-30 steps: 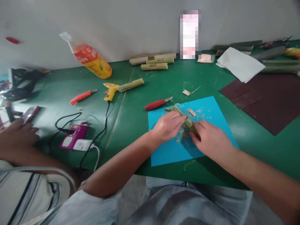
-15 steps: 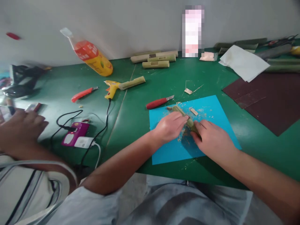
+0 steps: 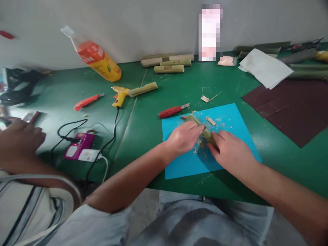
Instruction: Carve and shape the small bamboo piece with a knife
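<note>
A short green bamboo tube (image 3: 194, 119) lies slanted over the blue sheet (image 3: 179, 167), its far end pointing up and left. My right hand (image 3: 230, 148) is wrapped round the near end of the tube. At the tube's middle, my left hand (image 3: 186, 136) is closed in a pinch; a small dark edge shows at its fingertips, too little to name. Pale shavings and a small wood chip (image 3: 211, 121) are scattered on the sheet about the tube. Beyond the sheet's upper left corner lies a red-handled knife (image 3: 172, 111).
A yellow glue gun (image 3: 120, 96) touches another bamboo piece (image 3: 143, 89). Left of it are an orange cutter (image 3: 87, 101), a purple power strip (image 3: 79, 145) with cables, and a juice bottle (image 3: 99, 61). A co-worker's hand (image 3: 22, 140) is at far left. Brown sheets (image 3: 294, 116) lie right.
The view has shifted slightly. Both my hands stay on the bamboo tube in nearly the same place. The co-worker's hand at the left has moved a little left.
</note>
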Tool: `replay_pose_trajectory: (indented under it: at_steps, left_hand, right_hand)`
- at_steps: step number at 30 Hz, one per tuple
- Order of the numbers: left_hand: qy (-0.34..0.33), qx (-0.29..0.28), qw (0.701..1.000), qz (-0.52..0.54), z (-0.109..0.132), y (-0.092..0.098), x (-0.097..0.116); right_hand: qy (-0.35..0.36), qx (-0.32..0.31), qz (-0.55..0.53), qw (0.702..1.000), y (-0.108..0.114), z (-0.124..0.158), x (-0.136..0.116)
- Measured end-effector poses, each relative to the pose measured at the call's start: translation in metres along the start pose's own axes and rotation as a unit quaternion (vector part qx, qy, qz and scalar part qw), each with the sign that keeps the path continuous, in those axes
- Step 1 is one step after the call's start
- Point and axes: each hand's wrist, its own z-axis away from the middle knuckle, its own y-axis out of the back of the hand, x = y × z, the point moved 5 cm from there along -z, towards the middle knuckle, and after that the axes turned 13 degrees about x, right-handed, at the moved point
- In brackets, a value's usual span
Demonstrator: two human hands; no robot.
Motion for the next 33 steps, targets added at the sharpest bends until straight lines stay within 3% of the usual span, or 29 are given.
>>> replay_pose_trajectory:
  at_steps: [4, 8, 12, 16, 20, 24, 28, 31, 33]
  left_hand:
    - [0.028, 0.015, 0.999, -0.027, -0.001, 0.001, 0.001]
    - [-0.025, -0.021, 0.999, -0.021, -0.001, -0.005, 0.007]
    - [0.022, 0.033, 0.998, -0.040, -0.003, 0.001, -0.001]
    - [-0.024, -0.008, 0.999, 0.020, 0.000, 0.000, 0.006]
    - [0.019, 0.038, 0.999, -0.010, 0.001, 0.005, 0.002]
    - [-0.016, 0.002, 1.000, 0.011, 0.002, 0.000, 0.007]
    - [0.043, 0.024, 0.999, -0.019, 0.001, 0.003, 0.000]
    - [0.023, -0.011, 1.000, 0.002, 0.002, -0.002, 0.008]
    - [0.014, -0.005, 1.000, 0.025, 0.002, -0.002, 0.011]
  right_hand:
    - [-0.008, -0.007, -0.005, 1.000, 0.000, -0.001, 0.001]
    - [-0.013, -0.012, -0.013, 1.000, -0.002, -0.001, 0.001]
    - [-0.011, 0.008, -0.010, 1.000, -0.001, 0.000, 0.001]
    - [-0.009, -0.002, -0.010, 1.000, -0.001, 0.000, 0.000]
    - [0.001, 0.002, -0.001, 1.000, 0.001, -0.002, -0.001]
    - [-0.009, -0.012, -0.016, 1.000, -0.002, -0.001, 0.000]
    - [-0.026, -0.010, -0.017, 0.999, -0.004, 0.001, 0.001]
    - [-0.041, -0.031, -0.023, 0.998, -0.004, 0.000, 0.003]
    - [-0.064, -0.047, -0.025, 0.997, -0.004, -0.001, 0.006]
